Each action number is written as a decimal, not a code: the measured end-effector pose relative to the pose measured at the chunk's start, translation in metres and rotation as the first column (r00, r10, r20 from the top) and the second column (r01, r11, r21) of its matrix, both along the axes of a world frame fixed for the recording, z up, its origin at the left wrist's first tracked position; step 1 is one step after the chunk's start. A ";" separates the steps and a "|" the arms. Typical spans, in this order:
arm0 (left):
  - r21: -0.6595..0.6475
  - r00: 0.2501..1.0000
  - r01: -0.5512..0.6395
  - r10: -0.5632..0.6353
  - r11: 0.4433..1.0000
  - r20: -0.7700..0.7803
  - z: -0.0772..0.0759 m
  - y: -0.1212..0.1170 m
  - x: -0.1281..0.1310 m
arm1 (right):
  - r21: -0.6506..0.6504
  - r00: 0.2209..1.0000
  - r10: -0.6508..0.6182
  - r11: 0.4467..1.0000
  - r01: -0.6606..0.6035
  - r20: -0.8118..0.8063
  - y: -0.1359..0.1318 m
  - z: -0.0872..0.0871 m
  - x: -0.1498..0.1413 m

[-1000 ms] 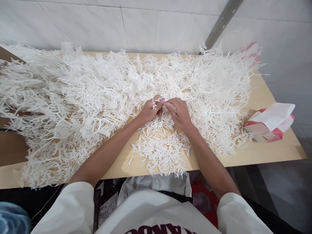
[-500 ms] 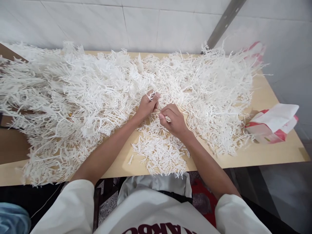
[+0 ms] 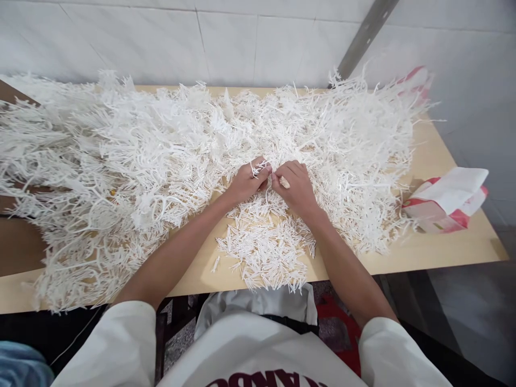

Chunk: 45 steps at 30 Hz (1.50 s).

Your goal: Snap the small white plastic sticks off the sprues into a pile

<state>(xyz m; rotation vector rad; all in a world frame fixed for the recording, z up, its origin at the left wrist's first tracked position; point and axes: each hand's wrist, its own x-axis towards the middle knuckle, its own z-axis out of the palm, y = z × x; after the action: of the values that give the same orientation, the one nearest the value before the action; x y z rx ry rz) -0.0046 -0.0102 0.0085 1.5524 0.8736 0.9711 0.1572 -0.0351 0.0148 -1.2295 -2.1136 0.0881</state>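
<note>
My left hand (image 3: 250,178) is closed on a branched white plastic piece (image 3: 258,168), whose thin prongs stick out above the thumb. Beside it, my right hand (image 3: 296,185) has its thumb and forefinger pinched together against that piece, close to the left thumb. Something pale shows in the curl of the right fingers, too small to name. Below both hands lies a heap of short, loose white plastic bits (image 3: 268,255) at the table's front edge. Around and behind the hands spreads a large pile of branched white plastic pieces (image 3: 169,140).
The wooden table (image 3: 447,255) stands against a tiled wall (image 3: 226,43). On its right side sits a red and white tissue pack (image 3: 445,201). A brown cardboard box (image 3: 20,244) is at the left edge, and a metal post (image 3: 365,40) leans at the back.
My right hand has moved up and closer to the left, its fingertips now meeting near the left thumb. My left hand has shifted slightly right and turned. The piles look the same.
</note>
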 end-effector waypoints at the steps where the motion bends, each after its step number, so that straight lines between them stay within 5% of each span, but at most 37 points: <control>1: 0.018 1.000 -0.019 0.019 1.000 -0.014 0.000 0.000 0.000 | 0.049 0.998 0.028 0.998 -0.030 0.055 -0.001 0.001 0.000; 5: 0.036 0.997 -0.076 0.077 0.996 -0.025 -0.001 0.002 0.002 | 0.126 0.981 0.120 0.982 -0.140 0.152 -0.004 0.003 0.002; 10: -0.012 0.994 -0.107 0.107 0.994 0.022 -0.002 0.002 0.001 | 0.122 0.998 0.054 0.991 -0.052 -0.015 -0.003 0.000 0.006; 16: -0.067 0.997 0.005 0.000 0.998 0.075 -0.003 0.003 0.001 | -0.093 0.962 -0.090 0.993 0.068 -0.258 0.002 0.002 0.007; 24: -0.044 0.997 -0.001 0.005 0.999 0.081 0.003 -0.003 0.001 | -0.292 0.998 0.025 0.956 -0.042 -0.063 0.002 0.002 0.003; 27: -0.076 0.998 0.017 -0.012 0.997 0.067 0.003 -0.001 0.001 | -0.255 0.993 0.112 0.962 -0.101 0.029 -0.002 0.006 0.001; 33: -0.137 0.978 -0.167 0.182 0.976 0.102 -0.004 0.012 -0.003 | -0.066 0.963 0.269 0.962 -0.266 0.032 -0.015 0.010 -0.010; 37: -0.132 0.991 -0.053 0.068 0.990 0.113 -0.005 0.011 -0.005 | 0.003 0.982 0.033 0.999 -0.034 -0.186 -0.008 0.004 -0.002; 41: -0.161 0.988 -0.011 0.036 0.987 0.149 -0.004 0.010 -0.006 | -0.075 0.870 -0.258 0.965 0.250 -0.420 0.007 0.000 0.013; 45: -0.164 0.989 -0.069 0.089 0.984 0.119 -0.004 0.014 -0.005 | -0.226 0.855 -0.234 0.964 0.141 -0.462 0.009 0.007 0.021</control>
<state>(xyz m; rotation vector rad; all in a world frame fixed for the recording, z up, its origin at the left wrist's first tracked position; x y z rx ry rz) -0.0092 0.0038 0.0047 1.3150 0.9062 1.0199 0.1784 -0.0261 0.0219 -1.3492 -1.5645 0.4679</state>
